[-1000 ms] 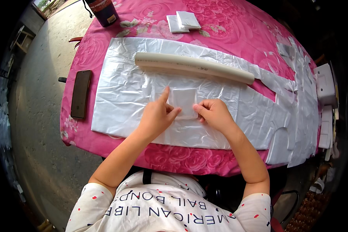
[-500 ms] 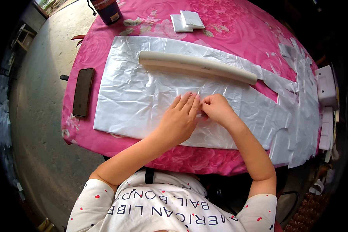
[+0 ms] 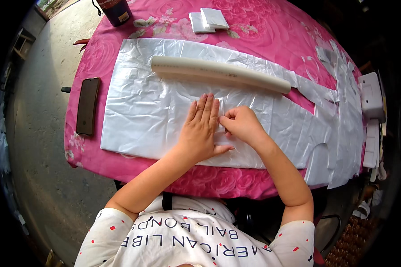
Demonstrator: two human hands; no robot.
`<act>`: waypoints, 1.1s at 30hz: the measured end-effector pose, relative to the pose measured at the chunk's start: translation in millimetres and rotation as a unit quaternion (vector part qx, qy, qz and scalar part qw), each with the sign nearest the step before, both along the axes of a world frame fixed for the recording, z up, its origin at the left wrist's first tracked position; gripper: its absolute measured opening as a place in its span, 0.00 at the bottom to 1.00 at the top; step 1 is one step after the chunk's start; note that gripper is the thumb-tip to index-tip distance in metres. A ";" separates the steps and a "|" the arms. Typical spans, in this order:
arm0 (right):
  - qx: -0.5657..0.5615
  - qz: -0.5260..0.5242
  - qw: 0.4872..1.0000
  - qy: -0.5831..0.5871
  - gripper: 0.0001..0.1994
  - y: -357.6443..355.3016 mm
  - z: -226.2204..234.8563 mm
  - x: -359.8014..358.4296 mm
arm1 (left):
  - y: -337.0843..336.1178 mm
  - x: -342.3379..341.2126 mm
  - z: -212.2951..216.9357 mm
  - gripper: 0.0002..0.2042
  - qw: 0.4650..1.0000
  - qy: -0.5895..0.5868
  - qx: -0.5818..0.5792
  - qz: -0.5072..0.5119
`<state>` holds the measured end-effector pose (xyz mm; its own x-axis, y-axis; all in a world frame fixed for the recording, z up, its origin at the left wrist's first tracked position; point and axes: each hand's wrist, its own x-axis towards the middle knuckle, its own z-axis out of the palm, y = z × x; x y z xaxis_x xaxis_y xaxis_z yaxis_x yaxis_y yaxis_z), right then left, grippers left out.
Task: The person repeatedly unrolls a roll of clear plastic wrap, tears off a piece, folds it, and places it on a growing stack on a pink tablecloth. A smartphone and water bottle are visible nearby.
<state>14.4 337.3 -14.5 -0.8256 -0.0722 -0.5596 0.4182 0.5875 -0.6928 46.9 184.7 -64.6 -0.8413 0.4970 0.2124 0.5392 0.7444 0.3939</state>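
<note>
White plastic film (image 3: 136,111), wrinkled and layered, covers the middle of a pink flowered tablecloth. Pressed flat on it is my left hand (image 3: 200,129), fingers stretched out and thumb pointing right. Close beside its fingertips, my right hand (image 3: 243,125) is closed in a pinch at a raised edge of the film; the fingers hide just how much they grip. A smaller folded piece seems to lie partly under my left hand. Beyond both hands a long cream pipe (image 3: 218,74) rests across the film, apart from them.
A dark phone (image 3: 88,107) lies at the table's left. Folded white packets (image 3: 214,18) and a dark container (image 3: 115,11) stand at the far side. Cut film strips (image 3: 343,133) hang over the right edge, near a white plastic box (image 3: 371,95).
My left hand has shifted left and flattened, its thumb now spread out. My right hand stays pinched and has moved slightly left. The whole view has slid a little.
</note>
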 end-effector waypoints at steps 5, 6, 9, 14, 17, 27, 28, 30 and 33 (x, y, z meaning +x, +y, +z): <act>0.149 0.088 0.975 0.141 0.08 -5.0 4.7 15.3 | -0.6 -0.3 -2.4 0.57 1.000 0.000 0.001 -0.002; 0.159 0.085 0.973 0.145 0.08 -5.6 6.6 17.6 | -0.7 -0.4 -3.9 0.57 1.000 0.004 -0.002 -0.003; 0.185 0.106 0.958 0.190 0.09 4.1 6.4 23.6 | -1.4 -0.3 -6.5 0.57 1.000 0.027 0.011 -0.002; 0.272 0.153 0.907 0.282 0.16 9.4 12.0 21.0 | -15.8 5.6 4.3 0.50 0.991 0.056 0.118 0.015; 0.207 0.203 0.844 0.451 0.21 -11.1 5.5 18.2 | -43.4 24.6 12.4 0.40 0.966 0.041 0.252 0.034; 0.139 0.239 0.870 0.409 0.32 -65.8 -41.0 53.2 | -166.0 160.7 6.4 0.12 0.668 -0.454 0.524 0.269; 0.125 0.243 0.875 0.398 0.33 -78.8 -38.1 69.0 | -171.7 167.4 3.9 0.12 0.635 -0.489 0.528 0.281; 0.044 0.266 0.887 0.374 0.34 -105.2 -35.4 101.8 | -172.1 177.1 -1.6 0.17 0.576 -0.530 0.555 0.282; -0.053 0.331 0.876 0.345 0.34 -138.5 -45.1 143.8 | -161.6 185.1 -10.1 0.19 0.518 -0.541 0.601 0.278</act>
<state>158.2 198.7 -59.6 -0.7216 -0.6856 0.0959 -0.5309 0.4593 -0.7122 232.0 23.1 -74.7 -0.7329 0.1694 -0.6589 -0.6481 -0.4683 0.6005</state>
